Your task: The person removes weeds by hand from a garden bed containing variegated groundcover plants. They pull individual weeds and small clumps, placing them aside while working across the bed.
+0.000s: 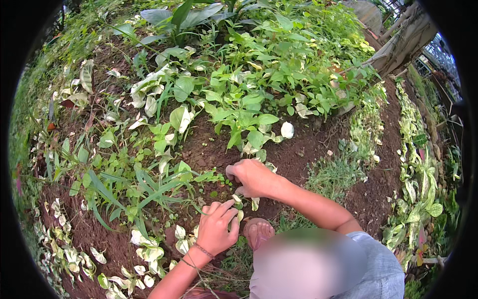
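Note:
My left hand (pixel 218 228), with a thin bracelet at the wrist, is low over the soil, its fingertips at a small variegated leaf (pixel 236 199). Just above and to the right, my right hand (pixel 254 178) reaches down with curled fingers beside small green seedlings (pixel 224 181); its fingertips are partly hidden, and whether they pinch anything does not show. Long-bladed grass (pixel 160 192) and leafy weeds (pixel 127 164) grow left of both hands. Brown soil (pixel 209 149) shows above them, below a clump of broad-leaved green plants (pixel 242 116).
A tree trunk (pixel 399 45) leans at the upper right. Rows of cream-and-green variegated plants (pixel 414 187) stand at the right and more (pixel 149 254) at the lower left. A foot (pixel 258 231) rests just below the hands. Thin dry stems cross near the left wrist.

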The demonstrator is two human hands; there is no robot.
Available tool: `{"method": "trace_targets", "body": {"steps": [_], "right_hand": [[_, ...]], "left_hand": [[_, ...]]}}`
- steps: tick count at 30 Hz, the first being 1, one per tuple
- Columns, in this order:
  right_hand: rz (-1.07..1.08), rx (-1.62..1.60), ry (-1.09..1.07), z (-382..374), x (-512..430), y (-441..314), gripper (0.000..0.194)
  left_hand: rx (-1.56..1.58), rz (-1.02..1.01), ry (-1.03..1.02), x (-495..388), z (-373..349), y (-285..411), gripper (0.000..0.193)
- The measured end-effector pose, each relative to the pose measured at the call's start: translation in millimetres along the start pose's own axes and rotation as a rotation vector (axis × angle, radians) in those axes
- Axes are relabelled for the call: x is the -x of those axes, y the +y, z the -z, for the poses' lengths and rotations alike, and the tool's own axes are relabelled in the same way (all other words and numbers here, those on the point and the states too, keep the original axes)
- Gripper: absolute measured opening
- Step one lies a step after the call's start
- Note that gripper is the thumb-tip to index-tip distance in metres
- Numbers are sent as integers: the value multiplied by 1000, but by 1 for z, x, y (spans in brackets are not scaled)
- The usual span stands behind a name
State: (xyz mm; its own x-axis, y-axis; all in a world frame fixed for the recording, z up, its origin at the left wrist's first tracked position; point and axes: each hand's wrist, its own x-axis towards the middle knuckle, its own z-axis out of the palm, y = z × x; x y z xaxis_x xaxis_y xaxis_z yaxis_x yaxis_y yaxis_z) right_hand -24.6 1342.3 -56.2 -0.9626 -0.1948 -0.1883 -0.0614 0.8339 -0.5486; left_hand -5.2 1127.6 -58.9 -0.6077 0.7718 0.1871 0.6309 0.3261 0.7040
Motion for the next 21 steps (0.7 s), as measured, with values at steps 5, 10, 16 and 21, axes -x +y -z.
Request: {"method": "trace_targets", "body": {"steps": [5,10,16,21], "right_hand": [[51,54,203,-5,-4,-3,12],[72,-106,222,-4,-12,-4,21],[24,-241,294,-13,-20,-14,30],[241,-259,335,-17,-33,-12,25]], "left_hand": [[-67,-23,-14,3,2,3,21],[-104,-45,-28,7,7,3,24],[-4,-21,-101,12,14,5,27],[-137,-103,-212,10,34,4,43]]}}
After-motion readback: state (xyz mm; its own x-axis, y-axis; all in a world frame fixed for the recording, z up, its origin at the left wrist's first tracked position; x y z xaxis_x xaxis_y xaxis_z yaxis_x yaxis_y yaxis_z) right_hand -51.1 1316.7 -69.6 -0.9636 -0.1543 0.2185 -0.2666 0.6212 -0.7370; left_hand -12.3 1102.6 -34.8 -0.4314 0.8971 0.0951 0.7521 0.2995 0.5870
